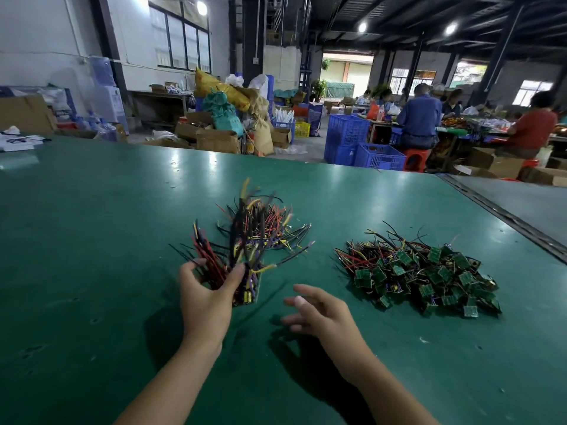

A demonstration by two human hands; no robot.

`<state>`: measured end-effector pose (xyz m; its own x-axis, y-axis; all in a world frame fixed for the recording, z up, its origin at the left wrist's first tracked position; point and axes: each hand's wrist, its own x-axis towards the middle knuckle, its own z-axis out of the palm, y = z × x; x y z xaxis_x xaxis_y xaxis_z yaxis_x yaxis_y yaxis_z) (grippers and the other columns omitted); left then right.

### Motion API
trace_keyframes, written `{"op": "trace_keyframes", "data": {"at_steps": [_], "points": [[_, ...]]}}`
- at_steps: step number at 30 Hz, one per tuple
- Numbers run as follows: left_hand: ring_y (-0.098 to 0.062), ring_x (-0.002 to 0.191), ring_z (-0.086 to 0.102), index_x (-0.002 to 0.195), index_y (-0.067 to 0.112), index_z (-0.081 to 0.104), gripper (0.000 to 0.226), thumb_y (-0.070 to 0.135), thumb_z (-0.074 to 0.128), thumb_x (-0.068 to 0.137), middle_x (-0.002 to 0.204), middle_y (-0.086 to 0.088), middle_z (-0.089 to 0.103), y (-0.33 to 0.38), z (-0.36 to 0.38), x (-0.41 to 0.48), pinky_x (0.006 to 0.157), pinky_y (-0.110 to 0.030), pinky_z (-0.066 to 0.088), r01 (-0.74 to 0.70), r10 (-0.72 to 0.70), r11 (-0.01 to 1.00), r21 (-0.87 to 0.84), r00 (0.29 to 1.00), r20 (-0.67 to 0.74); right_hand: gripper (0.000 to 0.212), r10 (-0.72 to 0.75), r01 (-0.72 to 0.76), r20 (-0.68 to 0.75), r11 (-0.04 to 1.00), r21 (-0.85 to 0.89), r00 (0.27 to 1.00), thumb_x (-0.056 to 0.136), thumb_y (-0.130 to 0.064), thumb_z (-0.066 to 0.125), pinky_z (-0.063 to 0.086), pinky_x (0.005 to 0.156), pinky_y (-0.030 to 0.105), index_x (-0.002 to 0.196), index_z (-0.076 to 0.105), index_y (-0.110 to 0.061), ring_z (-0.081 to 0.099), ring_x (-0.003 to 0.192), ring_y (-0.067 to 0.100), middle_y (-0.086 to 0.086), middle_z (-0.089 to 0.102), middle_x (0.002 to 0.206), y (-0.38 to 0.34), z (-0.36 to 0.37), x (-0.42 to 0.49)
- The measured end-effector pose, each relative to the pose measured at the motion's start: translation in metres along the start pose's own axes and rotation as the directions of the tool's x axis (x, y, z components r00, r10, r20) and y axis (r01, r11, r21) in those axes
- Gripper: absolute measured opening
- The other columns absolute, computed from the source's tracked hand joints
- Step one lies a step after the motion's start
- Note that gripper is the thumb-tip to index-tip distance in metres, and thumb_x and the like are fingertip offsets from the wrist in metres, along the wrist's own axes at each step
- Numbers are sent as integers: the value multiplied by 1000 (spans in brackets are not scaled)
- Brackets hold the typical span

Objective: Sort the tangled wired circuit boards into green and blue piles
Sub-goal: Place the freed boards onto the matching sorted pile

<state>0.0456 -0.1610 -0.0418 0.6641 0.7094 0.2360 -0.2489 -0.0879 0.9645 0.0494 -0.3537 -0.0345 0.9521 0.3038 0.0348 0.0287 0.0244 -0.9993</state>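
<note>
One green table (92, 240), cluttered warehouse behind.

Two bare forearms (165, 381), bare left grip (205, 294) and right grip (317, 312), short pale thumbnail (298, 300).

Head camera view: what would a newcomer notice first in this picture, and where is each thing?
First, the bundle of wired circuit boards near the middle, gripped by the left hand, its red, black and yellow wires fanning upward. Next, the pile of green circuit boards lying to the right on the green table. The right hand hangs open between them, holding nothing.
</note>
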Motion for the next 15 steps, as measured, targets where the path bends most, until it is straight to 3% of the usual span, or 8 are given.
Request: {"op": "trace_keyframes", "data": {"at_steps": [3,7,9,11,15], "points": [[17,84,54,99,38,46,53,31,87,66,91,17,59,9,6,-19,70,0,35,-145,140,985,97,988,61,42,90,-110,98,970,216,991,89,-35,65,57,74,35,125,57,-16,71,91,26,4,72,109,-3,7,-3],[16,84,56,97,45,45,60,30,89,60,86,29,60,15,12,-39,69,2,35,-242,214,962,128,956,203,37,94,-147,179,937,316,979,85,-28,71,57,80,45,116,62,-11,66,95,24,10,68,109,-8,11,-6],[10,86,58,103,44,44,63,33,89,59,91,26,62,15,13,-43,73,-2,39,-263,220,958,114,930,293,32,67,-129,196,937,325,978,81,-23,71,52,90,51,108,66,-5,65,103,29,16,68,112,-8,9,-8],[2,91,61,110,45,43,68,40,86,58,99,17,63,16,12,-43,82,-16,46,-238,187,966,101,912,364,33,57,-120,188,932,343,981,80,-16,73,47,96,55,106,67,3,63,107,36,24,66,113,-7,7,-9],[-8,93,66,121,46,39,62,39,70,68,110,15,61,19,8,-39,84,-32,52,-137,135,990,-29,882,451,21,57,-95,102,905,416,993,73,-2,72,57,75,41,95,73,-1,68,91,34,24,70,100,-5,7,-7]]}}
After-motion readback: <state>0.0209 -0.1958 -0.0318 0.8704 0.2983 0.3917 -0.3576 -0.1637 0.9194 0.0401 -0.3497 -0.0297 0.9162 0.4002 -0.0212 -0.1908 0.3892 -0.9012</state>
